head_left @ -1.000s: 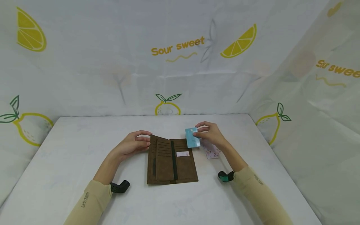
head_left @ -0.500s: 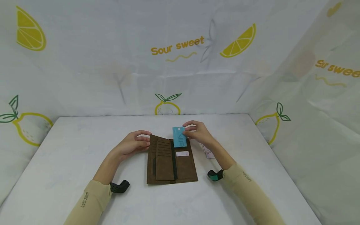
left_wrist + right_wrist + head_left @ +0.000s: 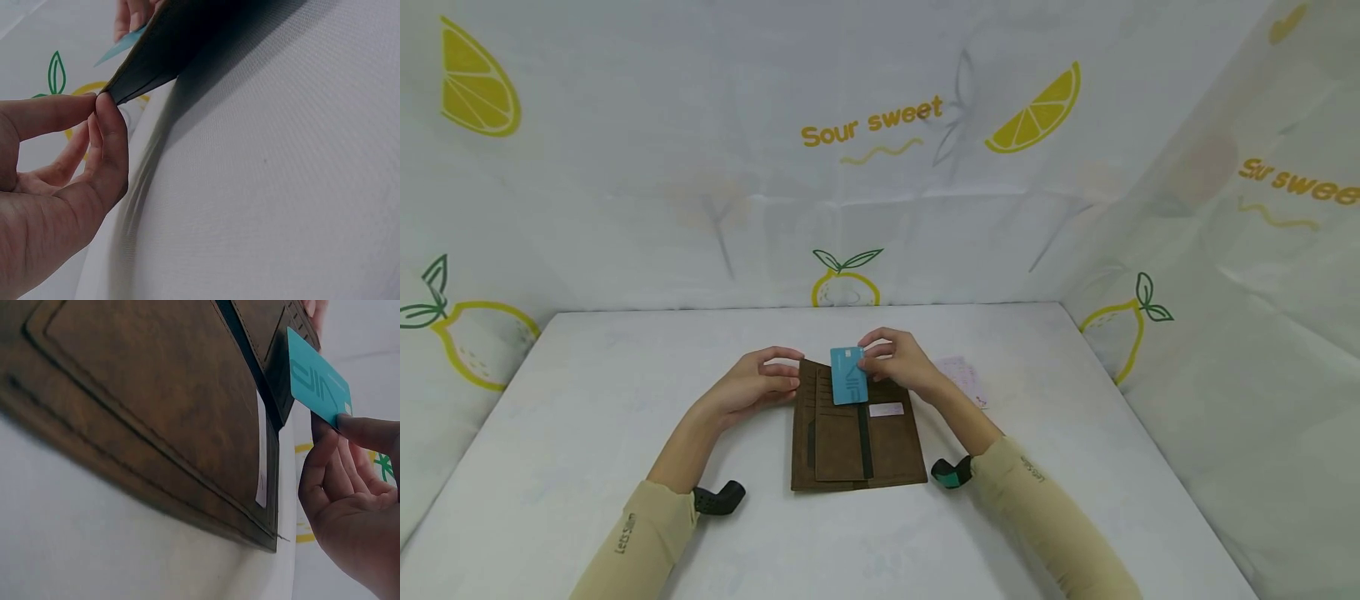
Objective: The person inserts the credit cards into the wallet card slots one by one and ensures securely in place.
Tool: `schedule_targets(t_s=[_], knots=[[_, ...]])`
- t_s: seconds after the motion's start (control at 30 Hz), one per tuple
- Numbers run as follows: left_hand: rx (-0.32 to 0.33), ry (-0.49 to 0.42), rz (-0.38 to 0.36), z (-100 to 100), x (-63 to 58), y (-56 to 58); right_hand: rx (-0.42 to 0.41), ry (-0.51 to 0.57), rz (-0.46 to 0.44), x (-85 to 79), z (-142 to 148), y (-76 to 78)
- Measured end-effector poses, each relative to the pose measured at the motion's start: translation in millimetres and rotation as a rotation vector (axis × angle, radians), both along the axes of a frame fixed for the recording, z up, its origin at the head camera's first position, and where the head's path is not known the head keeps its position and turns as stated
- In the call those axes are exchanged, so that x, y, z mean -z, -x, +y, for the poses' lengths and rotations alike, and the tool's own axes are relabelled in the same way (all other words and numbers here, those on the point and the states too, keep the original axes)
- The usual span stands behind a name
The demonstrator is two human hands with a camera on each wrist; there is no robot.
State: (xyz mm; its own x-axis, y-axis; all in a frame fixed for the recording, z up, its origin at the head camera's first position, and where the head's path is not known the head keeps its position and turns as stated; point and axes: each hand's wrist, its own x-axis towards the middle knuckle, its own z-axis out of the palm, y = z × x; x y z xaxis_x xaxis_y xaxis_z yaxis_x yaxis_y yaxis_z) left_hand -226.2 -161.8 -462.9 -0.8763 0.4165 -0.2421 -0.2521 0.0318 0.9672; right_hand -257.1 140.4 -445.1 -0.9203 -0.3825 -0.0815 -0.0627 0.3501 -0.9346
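A brown wallet (image 3: 891, 450) lies spread on the white table, its left part raised at the far corner. My left hand (image 3: 760, 385) pinches that top left corner between thumb and fingertip, as the left wrist view shows close up. Between the thumb and fingers of my right hand (image 3: 901, 362) is a blue card (image 3: 848, 379) with large letters on it. The card overlaps the card slots of the inner flap (image 3: 837, 446) in the head view. In the right half of the wallet a pale card (image 3: 262, 450) peeks out of a slot.
Pinkish patterned cards (image 3: 967, 383) lie on the table (image 3: 625, 400) right of the wallet, partly behind my right wrist. A white cloth (image 3: 700, 167) printed with lemons hangs behind and at the sides.
My right hand has carried the blue card leftward from the wallet's right edge to over the inner flap. More of the pinkish cards shows. My left hand keeps its hold on the corner.
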Motion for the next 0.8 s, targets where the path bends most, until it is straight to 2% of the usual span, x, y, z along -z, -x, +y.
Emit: schedule_targets(t_s=[0.3, 0.8], knots=[[-0.005, 0.015, -0.001, -1, -1.1, 0.2, -0.06, 0.013, -0.008, 2.7, -11, -2.8], [0.005, 0.017, 0.013, 1, -0.4, 1.7, -0.085, 0.004, -0.016, 5.0, -24, -3.6]])
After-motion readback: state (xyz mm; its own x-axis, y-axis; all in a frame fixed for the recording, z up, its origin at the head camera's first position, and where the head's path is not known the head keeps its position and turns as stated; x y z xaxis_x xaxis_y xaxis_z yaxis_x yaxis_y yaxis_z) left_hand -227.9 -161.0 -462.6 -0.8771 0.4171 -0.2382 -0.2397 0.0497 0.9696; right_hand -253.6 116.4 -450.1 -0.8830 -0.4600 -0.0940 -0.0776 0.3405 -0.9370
